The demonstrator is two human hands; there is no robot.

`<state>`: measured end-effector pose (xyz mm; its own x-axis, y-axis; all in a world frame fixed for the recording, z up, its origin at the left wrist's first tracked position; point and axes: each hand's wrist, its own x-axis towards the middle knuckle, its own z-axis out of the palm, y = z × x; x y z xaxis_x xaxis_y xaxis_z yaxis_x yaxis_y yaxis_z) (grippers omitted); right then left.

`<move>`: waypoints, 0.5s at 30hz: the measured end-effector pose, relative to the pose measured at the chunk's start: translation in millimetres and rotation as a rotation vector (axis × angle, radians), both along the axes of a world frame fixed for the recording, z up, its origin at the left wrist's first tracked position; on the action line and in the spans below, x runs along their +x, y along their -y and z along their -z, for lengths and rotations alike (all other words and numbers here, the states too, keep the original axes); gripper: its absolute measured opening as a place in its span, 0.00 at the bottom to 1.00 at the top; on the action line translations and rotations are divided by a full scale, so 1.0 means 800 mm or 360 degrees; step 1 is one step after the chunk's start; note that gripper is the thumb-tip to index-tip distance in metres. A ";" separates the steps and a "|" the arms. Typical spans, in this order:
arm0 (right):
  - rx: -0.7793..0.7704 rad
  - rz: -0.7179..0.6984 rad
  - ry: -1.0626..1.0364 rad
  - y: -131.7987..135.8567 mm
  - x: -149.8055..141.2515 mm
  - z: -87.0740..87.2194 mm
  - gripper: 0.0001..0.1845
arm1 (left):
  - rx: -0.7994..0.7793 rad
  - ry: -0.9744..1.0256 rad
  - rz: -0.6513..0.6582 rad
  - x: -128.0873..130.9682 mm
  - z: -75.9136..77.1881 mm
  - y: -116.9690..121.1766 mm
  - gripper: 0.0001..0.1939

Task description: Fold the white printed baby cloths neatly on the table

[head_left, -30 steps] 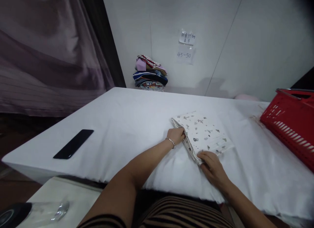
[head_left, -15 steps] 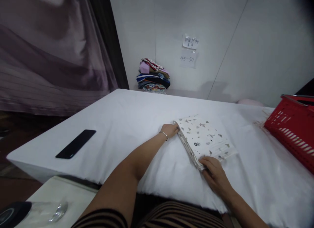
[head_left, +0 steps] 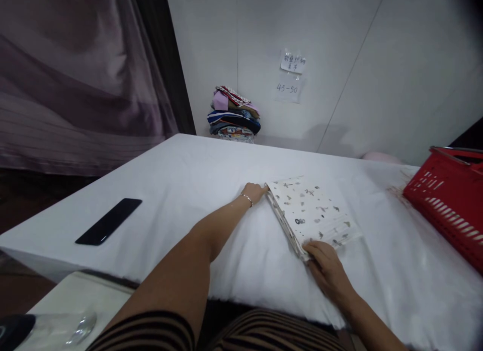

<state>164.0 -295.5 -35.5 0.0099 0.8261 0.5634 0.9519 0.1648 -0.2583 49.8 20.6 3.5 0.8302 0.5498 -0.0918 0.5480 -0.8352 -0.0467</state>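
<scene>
A folded white cloth with small printed motifs lies on the white-covered table, its layered folded edge facing left. My left hand, with a bracelet at the wrist, pinches the far left corner of the cloth. At the near corner my right hand grips the layers, thumb on top and the other fingers partly hidden beneath. The cloth rests flat between both hands.
A black phone-like slab lies on the left of the table. A red basket stands at the right edge. Folded fabrics are stacked by the back wall. A clear bottle lies on a pale surface at lower left.
The view has shifted slightly. My left hand has moved a little outward at the cloth's far corner; my right hand keeps its hold on the near corner.
</scene>
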 end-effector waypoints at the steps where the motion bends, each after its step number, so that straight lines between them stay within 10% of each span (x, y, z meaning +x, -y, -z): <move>1: 0.0005 0.0002 -0.0011 0.000 0.001 0.001 0.20 | 0.0014 -0.0020 0.0034 -0.003 -0.002 -0.002 0.27; 15: -0.0039 0.0049 -0.0100 0.001 0.002 0.007 0.23 | -0.0516 0.0447 -0.0109 0.027 -0.014 0.048 0.15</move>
